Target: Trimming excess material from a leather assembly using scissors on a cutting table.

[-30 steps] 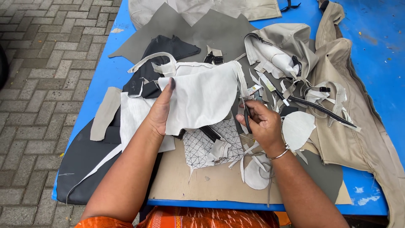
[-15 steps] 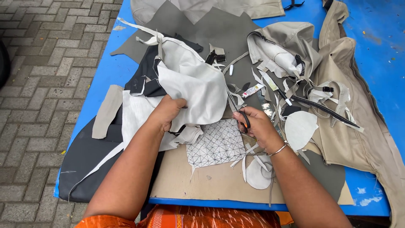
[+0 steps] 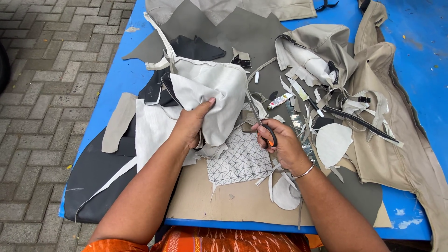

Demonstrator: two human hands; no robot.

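My left hand (image 3: pixel 192 122) grips a folded piece of white leather-like material (image 3: pixel 212 88) and holds it up over the blue table (image 3: pixel 112 79). A pair of scissors (image 3: pixel 259 116) with a dark and orange handle is in my right hand (image 3: pixel 280 142), blades pointing up toward the right edge of the white piece. Below both hands lies a white scrap with a diamond grid pattern (image 3: pixel 239 161) on a tan cardboard sheet (image 3: pixel 219 200).
Beige fabric covers (image 3: pixel 387 140) fill the right of the table, with strips, offcuts, a small tube (image 3: pixel 280 100) and a white oval cut-out (image 3: pixel 332 142). Black and grey sheets (image 3: pixel 93 177) hang over the left edge. Brick paving (image 3: pixel 42 93) lies left.
My left hand has lifted and folded the white piece, then shifted it right. My right hand has raised the scissors so the blades reach the piece's edge.
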